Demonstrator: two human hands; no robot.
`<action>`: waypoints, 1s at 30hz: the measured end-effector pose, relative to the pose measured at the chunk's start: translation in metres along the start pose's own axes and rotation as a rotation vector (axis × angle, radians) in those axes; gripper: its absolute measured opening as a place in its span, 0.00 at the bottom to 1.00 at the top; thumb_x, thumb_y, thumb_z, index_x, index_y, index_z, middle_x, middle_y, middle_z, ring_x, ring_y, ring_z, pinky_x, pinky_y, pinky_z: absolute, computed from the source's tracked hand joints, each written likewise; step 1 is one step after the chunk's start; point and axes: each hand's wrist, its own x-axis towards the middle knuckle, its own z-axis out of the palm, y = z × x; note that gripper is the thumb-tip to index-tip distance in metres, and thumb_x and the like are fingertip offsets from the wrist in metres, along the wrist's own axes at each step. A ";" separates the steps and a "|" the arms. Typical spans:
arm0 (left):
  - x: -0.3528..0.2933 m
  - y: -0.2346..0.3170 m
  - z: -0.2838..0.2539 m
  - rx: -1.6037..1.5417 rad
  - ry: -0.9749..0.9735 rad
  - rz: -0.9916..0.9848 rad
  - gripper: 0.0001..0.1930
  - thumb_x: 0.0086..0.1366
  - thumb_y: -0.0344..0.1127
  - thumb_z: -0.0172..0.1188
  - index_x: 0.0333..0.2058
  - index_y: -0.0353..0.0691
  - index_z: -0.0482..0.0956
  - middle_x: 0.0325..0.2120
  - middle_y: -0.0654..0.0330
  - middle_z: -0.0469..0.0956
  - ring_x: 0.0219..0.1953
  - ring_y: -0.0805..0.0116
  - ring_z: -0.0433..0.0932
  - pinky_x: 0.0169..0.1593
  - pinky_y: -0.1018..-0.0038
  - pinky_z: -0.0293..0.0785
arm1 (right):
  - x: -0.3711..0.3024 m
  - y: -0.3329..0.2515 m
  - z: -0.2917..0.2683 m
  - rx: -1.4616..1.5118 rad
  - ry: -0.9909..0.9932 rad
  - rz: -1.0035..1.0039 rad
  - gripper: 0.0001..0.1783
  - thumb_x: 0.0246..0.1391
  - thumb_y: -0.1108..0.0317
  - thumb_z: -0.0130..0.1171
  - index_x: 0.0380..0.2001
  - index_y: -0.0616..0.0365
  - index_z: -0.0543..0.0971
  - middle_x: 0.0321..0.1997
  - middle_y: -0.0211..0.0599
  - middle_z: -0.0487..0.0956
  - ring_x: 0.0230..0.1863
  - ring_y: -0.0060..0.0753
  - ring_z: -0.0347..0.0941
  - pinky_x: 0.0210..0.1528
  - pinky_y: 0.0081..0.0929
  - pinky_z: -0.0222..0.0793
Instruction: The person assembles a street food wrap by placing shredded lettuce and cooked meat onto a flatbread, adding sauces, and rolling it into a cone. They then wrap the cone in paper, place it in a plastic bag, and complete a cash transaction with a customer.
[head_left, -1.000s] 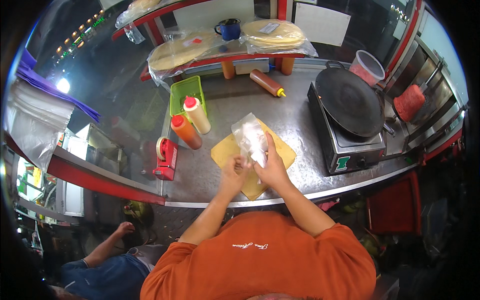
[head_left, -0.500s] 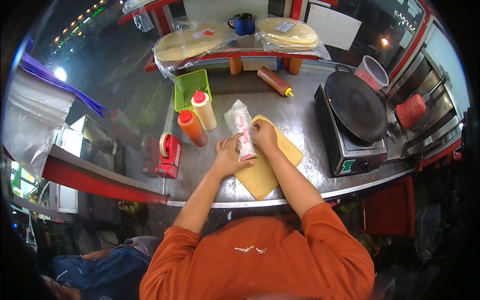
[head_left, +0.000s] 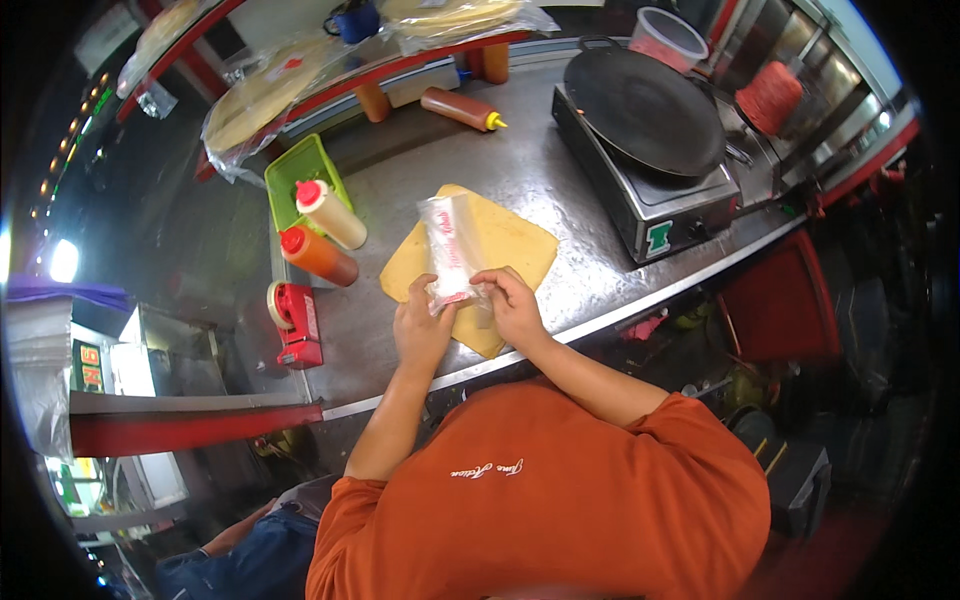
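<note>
A food roll in a white wrapper with red print (head_left: 453,245) lies lengthwise away from me, with clear plastic around it. Under it is a flat tan sheet (head_left: 515,240), set at an angle on the steel counter. The fingertips of my left hand (head_left: 421,322) pinch the near left corner of the wrapper. At the near right corner, my right hand (head_left: 514,306) pinches the plastic between thumb and fingers. What is inside the wrapper does not show.
Left stand a red tape dispenser (head_left: 297,325), an orange sauce bottle (head_left: 320,257), a cream sauce bottle (head_left: 333,215) and a green basket (head_left: 331,161). A brown sauce bottle (head_left: 458,108) lies behind. A black pan (head_left: 645,112) sits on the stove (head_left: 655,205) at right.
My right hand has moved from the roll's upper right side to its near end. My left hand has shifted to the near left corner. The whole view has tilted.
</note>
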 end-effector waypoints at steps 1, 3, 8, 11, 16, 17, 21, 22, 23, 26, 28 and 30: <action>0.004 0.007 -0.004 0.013 0.005 0.029 0.29 0.52 0.37 0.73 0.52 0.45 0.71 0.27 0.52 0.79 0.30 0.48 0.79 0.35 0.58 0.74 | 0.007 -0.008 -0.001 0.042 0.003 0.025 0.09 0.63 0.80 0.49 0.40 0.62 0.80 0.40 0.35 0.78 0.43 0.27 0.74 0.50 0.24 0.68; 0.024 0.022 -0.019 0.006 0.071 0.113 0.30 0.52 0.37 0.73 0.53 0.44 0.70 0.26 0.53 0.78 0.28 0.50 0.78 0.33 0.59 0.73 | 0.033 -0.031 -0.001 0.150 0.016 0.059 0.09 0.63 0.79 0.50 0.39 0.62 0.80 0.38 0.32 0.79 0.42 0.24 0.74 0.49 0.22 0.68; 0.127 0.052 -0.090 -0.483 -0.021 -0.177 0.28 0.59 0.41 0.70 0.55 0.43 0.68 0.27 0.63 0.76 0.27 0.71 0.75 0.34 0.73 0.71 | 0.150 -0.107 -0.022 0.565 -0.214 0.218 0.07 0.60 0.78 0.50 0.41 0.59 0.75 0.38 0.35 0.77 0.40 0.32 0.77 0.47 0.34 0.76; 0.153 0.060 -0.122 -1.109 -0.120 -0.408 0.23 0.69 0.42 0.62 0.58 0.43 0.66 0.32 0.68 0.76 0.33 0.80 0.72 0.38 0.80 0.68 | 0.175 -0.132 -0.033 0.711 -0.429 0.380 0.09 0.59 0.80 0.49 0.40 0.62 0.76 0.40 0.39 0.78 0.39 0.36 0.79 0.50 0.41 0.77; 0.086 0.051 -0.112 -1.152 -0.114 -0.301 0.23 0.73 0.40 0.55 0.62 0.41 0.63 0.36 0.67 0.75 0.35 0.80 0.72 0.40 0.80 0.67 | 0.131 -0.125 -0.028 0.743 -0.434 0.542 0.09 0.56 0.77 0.55 0.38 0.68 0.80 0.36 0.46 0.80 0.39 0.40 0.81 0.48 0.40 0.77; 0.072 0.049 -0.107 -1.142 -0.147 -0.296 0.24 0.73 0.38 0.53 0.63 0.40 0.62 0.37 0.66 0.74 0.36 0.79 0.72 0.41 0.80 0.67 | 0.123 -0.122 -0.023 0.711 -0.446 0.542 0.07 0.55 0.75 0.58 0.36 0.67 0.81 0.37 0.43 0.79 0.40 0.42 0.81 0.45 0.41 0.77; 0.034 0.050 -0.103 -1.096 -0.020 -0.287 0.28 0.73 0.39 0.53 0.66 0.38 0.56 0.43 0.60 0.75 0.42 0.73 0.76 0.45 0.76 0.71 | 0.083 -0.122 0.002 0.640 -0.603 0.384 0.13 0.50 0.70 0.69 0.38 0.62 0.79 0.31 0.37 0.79 0.30 0.28 0.78 0.31 0.28 0.76; 0.027 0.053 -0.106 -1.077 -0.014 -0.220 0.30 0.74 0.43 0.52 0.67 0.38 0.54 0.50 0.55 0.74 0.45 0.69 0.78 0.46 0.77 0.71 | 0.075 -0.126 0.009 0.551 -0.590 0.352 0.14 0.49 0.70 0.70 0.38 0.62 0.78 0.30 0.35 0.78 0.28 0.25 0.76 0.29 0.28 0.74; 0.020 0.055 -0.112 -1.066 -0.041 -0.151 0.32 0.74 0.46 0.51 0.68 0.38 0.51 0.53 0.50 0.72 0.46 0.67 0.78 0.46 0.77 0.72 | 0.069 -0.133 0.019 0.498 -0.548 0.223 0.18 0.45 0.71 0.72 0.38 0.63 0.77 0.31 0.35 0.76 0.30 0.26 0.76 0.30 0.30 0.74; -0.001 0.064 -0.136 -1.019 -0.022 -0.038 0.42 0.71 0.55 0.52 0.70 0.37 0.44 0.57 0.43 0.70 0.49 0.61 0.78 0.44 0.76 0.73 | 0.061 -0.153 0.032 0.129 -0.524 -0.173 0.22 0.43 0.74 0.69 0.43 0.60 0.74 0.45 0.47 0.72 0.45 0.45 0.75 0.45 0.33 0.74; -0.019 0.073 -0.149 -0.967 0.023 -0.016 0.46 0.69 0.60 0.53 0.70 0.36 0.41 0.58 0.41 0.69 0.51 0.56 0.78 0.44 0.73 0.75 | 0.053 -0.167 0.038 0.139 -0.631 -0.166 0.24 0.42 0.74 0.69 0.44 0.59 0.73 0.47 0.51 0.71 0.48 0.50 0.73 0.46 0.37 0.73; -0.042 0.087 -0.155 -0.932 0.073 -0.031 0.46 0.69 0.61 0.52 0.70 0.34 0.42 0.60 0.39 0.66 0.54 0.51 0.77 0.45 0.71 0.77 | 0.039 -0.180 0.041 0.122 -0.734 -0.183 0.29 0.40 0.72 0.71 0.47 0.58 0.71 0.48 0.53 0.71 0.51 0.53 0.71 0.48 0.41 0.71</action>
